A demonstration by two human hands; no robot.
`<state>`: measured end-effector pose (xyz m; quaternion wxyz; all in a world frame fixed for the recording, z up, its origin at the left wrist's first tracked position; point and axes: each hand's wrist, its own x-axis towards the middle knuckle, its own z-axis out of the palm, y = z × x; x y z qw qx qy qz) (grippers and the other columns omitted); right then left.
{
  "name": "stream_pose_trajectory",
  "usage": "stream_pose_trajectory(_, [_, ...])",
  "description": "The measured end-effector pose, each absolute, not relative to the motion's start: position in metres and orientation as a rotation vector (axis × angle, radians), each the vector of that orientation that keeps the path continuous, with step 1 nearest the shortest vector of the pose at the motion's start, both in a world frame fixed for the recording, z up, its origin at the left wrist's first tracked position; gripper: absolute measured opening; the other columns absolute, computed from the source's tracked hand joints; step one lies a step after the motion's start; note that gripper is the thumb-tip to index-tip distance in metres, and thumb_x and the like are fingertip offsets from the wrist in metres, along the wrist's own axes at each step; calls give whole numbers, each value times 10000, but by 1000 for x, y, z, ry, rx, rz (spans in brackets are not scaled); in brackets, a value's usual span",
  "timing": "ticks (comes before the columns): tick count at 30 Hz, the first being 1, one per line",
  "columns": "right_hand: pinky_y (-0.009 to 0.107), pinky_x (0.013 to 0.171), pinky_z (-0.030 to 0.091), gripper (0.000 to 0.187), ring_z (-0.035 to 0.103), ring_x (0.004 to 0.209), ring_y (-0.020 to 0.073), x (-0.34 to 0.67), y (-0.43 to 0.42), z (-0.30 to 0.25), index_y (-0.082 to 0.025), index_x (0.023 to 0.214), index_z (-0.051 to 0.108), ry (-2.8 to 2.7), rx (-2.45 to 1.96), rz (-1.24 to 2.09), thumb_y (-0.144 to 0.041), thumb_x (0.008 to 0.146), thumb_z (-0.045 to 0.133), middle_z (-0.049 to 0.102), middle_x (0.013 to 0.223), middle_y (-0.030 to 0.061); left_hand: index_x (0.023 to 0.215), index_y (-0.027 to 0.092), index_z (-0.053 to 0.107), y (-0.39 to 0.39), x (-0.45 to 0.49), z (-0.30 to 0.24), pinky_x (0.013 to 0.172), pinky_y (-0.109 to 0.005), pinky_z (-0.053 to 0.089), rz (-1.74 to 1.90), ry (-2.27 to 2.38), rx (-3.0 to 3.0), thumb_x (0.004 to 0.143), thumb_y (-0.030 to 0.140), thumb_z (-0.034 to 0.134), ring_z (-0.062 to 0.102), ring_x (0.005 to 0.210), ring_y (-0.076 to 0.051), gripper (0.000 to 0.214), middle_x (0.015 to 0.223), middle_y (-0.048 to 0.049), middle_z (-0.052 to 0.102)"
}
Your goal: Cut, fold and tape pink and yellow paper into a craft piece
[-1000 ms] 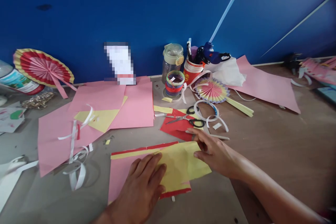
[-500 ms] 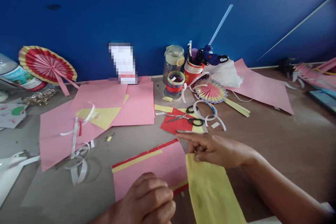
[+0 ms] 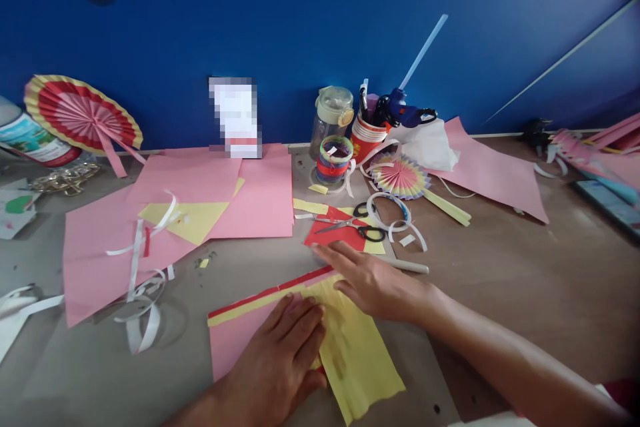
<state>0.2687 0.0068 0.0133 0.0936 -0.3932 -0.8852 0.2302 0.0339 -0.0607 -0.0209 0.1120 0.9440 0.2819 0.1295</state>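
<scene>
My left hand (image 3: 287, 353) lies with its fingers stretched across the pink sheet (image 3: 235, 347), fingertips at the left edge of a yellow paper strip (image 3: 363, 360). Along the pink sheet's top edge run a red border and a narrow yellow band (image 3: 250, 302). The yellow strip lies slantwise over the right part of the sheet, its ragged lower end towards me. My right hand (image 3: 373, 280) is over the strip's top end, fingers extended, thumb near the yellow paper. Scissors (image 3: 345, 223) with black handles rest on red paper (image 3: 325, 237) just beyond my right hand.
A roll of tape (image 3: 370, 210), a pleated paper fan (image 3: 400, 177), a jar (image 3: 333, 117) and a red paper cup (image 3: 367, 137) of tools stand or lie behind. Pink sheets (image 3: 260, 200) and curled white strips (image 3: 145, 327) are left. A larger fan (image 3: 83, 113) leans far left.
My right hand has moved left, and the yellow strip has come onto the pink sheet. My left hand has gone from curled fingers to lying flat. A pale stick shows beside my right wrist.
</scene>
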Motion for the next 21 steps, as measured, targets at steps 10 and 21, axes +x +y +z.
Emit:
stream_pose_trajectory(10, [289,658,469,452,597,712,179,278,-14,3,-145,1285,477,-2237,-1611,875,-143,833,461,648,836,48,1213,168,570,-61,36,-16,1093,-485,385,315,894,2818,874,364,597,378,1361,-297,393,1412,-103,506])
stream_pose_trajectory(21, [296,631,453,407,608,667,189,268,-17,-9,-94,1253,479,-2207,-1651,658,-171,864,388,658,787,67,1216,154,590,-63,36,-18,1094,-418,357,376,1009,2887,913,457,521,380,1352,-270,435,1393,-106,524])
